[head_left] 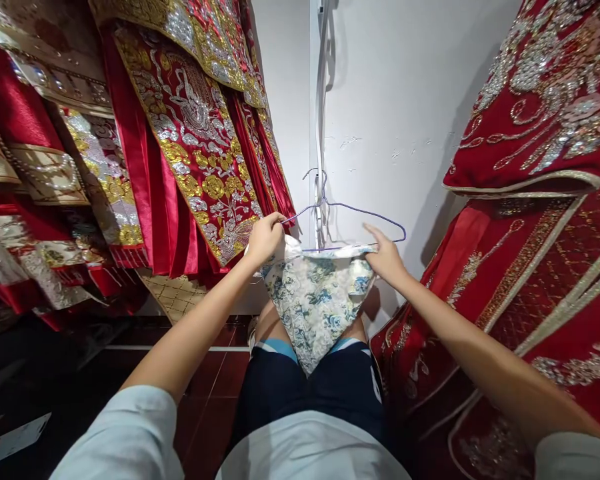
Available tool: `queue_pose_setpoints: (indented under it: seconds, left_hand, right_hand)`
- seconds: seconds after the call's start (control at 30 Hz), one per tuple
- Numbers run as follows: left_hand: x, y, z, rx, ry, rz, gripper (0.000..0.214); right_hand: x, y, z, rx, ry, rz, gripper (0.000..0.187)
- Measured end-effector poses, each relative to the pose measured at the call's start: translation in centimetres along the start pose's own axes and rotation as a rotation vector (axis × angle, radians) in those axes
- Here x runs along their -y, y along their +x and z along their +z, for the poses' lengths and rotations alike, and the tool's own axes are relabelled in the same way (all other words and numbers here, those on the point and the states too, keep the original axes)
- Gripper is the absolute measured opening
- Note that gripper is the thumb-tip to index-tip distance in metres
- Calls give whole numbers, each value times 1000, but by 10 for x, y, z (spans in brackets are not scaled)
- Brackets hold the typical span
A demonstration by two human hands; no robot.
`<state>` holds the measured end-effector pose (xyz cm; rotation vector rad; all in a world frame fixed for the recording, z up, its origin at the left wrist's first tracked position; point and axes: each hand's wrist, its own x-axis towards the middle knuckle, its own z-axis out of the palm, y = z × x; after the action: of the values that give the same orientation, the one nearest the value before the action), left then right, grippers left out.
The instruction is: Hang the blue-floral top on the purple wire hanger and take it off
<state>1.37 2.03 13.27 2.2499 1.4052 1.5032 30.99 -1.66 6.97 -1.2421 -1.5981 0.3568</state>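
A white floral garment with blue and yellowish flowers hangs between my hands, its lower part narrowing to a point over my lap. My left hand is closed on its upper left corner, right at the left end of a thin purple wire hanger. At the other corner, my right hand pinches the garment's top edge, one finger stretched out toward the hanger. The hanger's lower bar runs along the top edge of the cloth. Whether the cloth is folded over that bar I cannot tell.
Red robes with gold and silver embroidery hang at the left. More beaded red garments hang close at the right. Behind the hanger, a white upright rail stands against the white wall. Dark red tiles cover the floor.
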Motion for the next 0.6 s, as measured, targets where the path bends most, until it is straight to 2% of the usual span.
queue_pose_setpoints:
  seconds: [0.07,0.13,0.27,0.33,0.4,0.47,0.53,0.6]
  left_hand:
    - [3,2,-1,2,-9,2,25]
    - [4,1,1,22,-7,-2,23]
    - [1,-2,3,35,45,-39,20]
    - [-1,-4,3,36,78,-59,20]
    - [-2,-5,2,41,92,-60,20]
    - [0,-4,1,47,94,-54,21]
    - [5,-2,0,47,101,-21,21]
    - [13,1,-4,26,124,51,22]
  right_hand:
    - [-6,3,-13,-123,-77,58,88]
    - [-11,5,-22,-210,-106,62,84]
    - [-11,2,-28,-304,-105,61,71]
    - [-8,-1,-29,-335,-113,60,78]
    - [-7,-2,-30,-332,-112,53,94]
    - [-8,0,-34,-285,-130,65,99]
    - [-9,4,-39,-213,-168,82,86]
    - [-7,9,-49,-119,-219,79,57]
